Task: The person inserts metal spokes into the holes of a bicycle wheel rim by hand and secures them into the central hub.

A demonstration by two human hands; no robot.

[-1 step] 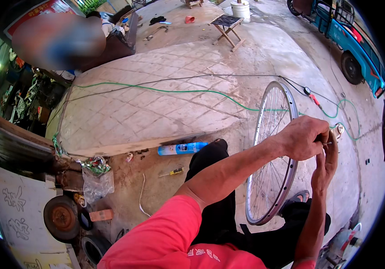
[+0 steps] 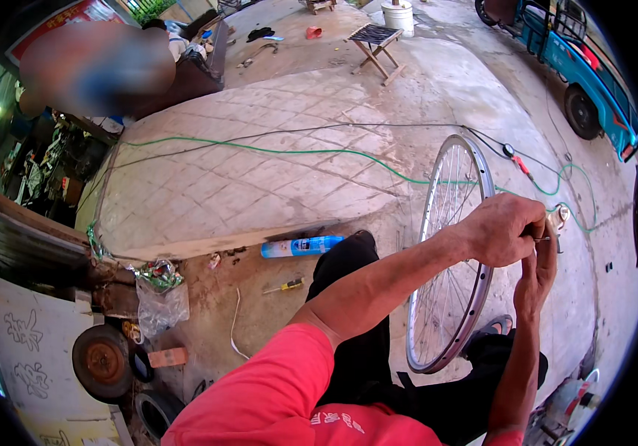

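Note:
A silver bicycle wheel (image 2: 488,276) with thin spokes stands upright in front of me, between my legs. My left hand (image 2: 503,229) reaches across the wheel to its right side, with the fingers curled closed. Just beyond and below it, my right hand (image 2: 536,279) points upward, its fingers pressed together against the left fingertips. Between the two sets of fingers a short thin metal piece (image 2: 543,238) sticks out; its exact kind is too small to tell. My left forearm and hand cover part of the rim and spokes.
A blue spray can (image 2: 303,246) and a yellow-handled screwdriver (image 2: 285,286) lie on the ground to the left. A green hose (image 2: 319,152) crosses the concrete to a red-handled gauge (image 2: 518,161). Further off stand a folding stool (image 2: 378,52) and a blue cargo tricycle (image 2: 594,82).

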